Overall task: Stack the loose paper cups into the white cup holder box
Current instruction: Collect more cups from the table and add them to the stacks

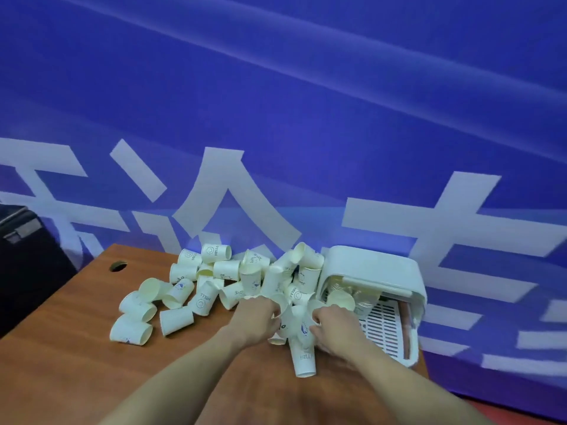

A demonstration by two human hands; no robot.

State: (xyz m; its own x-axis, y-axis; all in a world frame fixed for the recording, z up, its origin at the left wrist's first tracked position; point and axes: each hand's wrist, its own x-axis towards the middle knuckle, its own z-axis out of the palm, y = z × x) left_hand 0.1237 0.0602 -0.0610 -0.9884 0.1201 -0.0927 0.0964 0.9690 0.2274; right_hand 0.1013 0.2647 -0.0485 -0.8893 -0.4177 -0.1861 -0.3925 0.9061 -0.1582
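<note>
From the head view, my left hand (259,315) and right hand (329,322) both curl round cups (296,325) beside the box (372,268). I'd nest them squarely, rims aligned, before sliding the stack (303,357) in.

Head view. The scene is evenly and fairly brightly lit from overhead, and a cool bluish cast is thrown over everything by the blue banner (276,102). Only soft, short shadows are cast under the paper cups (214,280) on the wooden table (76,357); no hard glare is seen. Motion blur is shown throughout, most strongly on the banner's pale streaks and white characters. Wide-angle distortion is evident: straight lines are bowed and tilted towards the edges. Cup print is rendered softly.
</note>
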